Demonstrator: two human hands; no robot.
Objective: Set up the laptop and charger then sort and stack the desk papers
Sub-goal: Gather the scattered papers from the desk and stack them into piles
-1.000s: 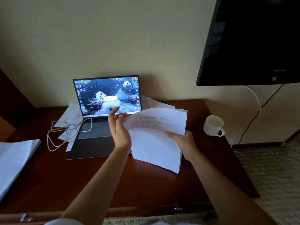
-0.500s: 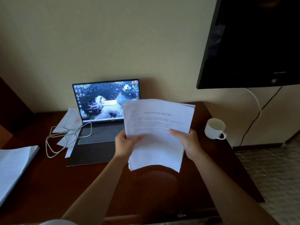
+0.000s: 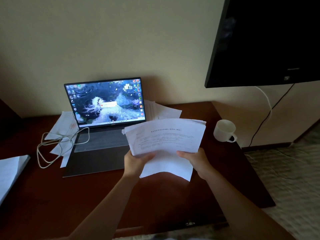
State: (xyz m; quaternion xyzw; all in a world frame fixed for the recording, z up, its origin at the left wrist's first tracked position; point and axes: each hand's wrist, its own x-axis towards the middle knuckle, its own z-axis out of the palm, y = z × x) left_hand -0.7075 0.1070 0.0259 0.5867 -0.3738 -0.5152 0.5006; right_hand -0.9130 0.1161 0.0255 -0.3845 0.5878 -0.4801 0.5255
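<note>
Hands: two; left hand (image 3: pixel 134 161) and right hand (image 3: pixel 197 161) each grip the lower edge of one paper sheaf (image 3: pixel 166 141), held above the bench (image 3: pixel 103 201).
Laptop (image 3: pixel 103 122): one, open, lit.
Charger cable (image 3: pixel 57 144): one, coiled left of it.
Loose paper piles: three.
Cup (image 3: pixel 224 129): one, contents unseen.

The brown desk (image 3: pixel 52 196) holds a laptop (image 3: pixel 102 135), cord (image 3: pixel 52 146), papers (image 3: pixel 65 125) and, near its right edge, 1 cup (image 3: pixel 224 130).

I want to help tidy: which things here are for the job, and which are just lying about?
For the job: open grey laptop, white charger cable, held sheaf of white papers, loose white sheets.
Lying about: white ceramic mug, black wall-mounted television.
</note>
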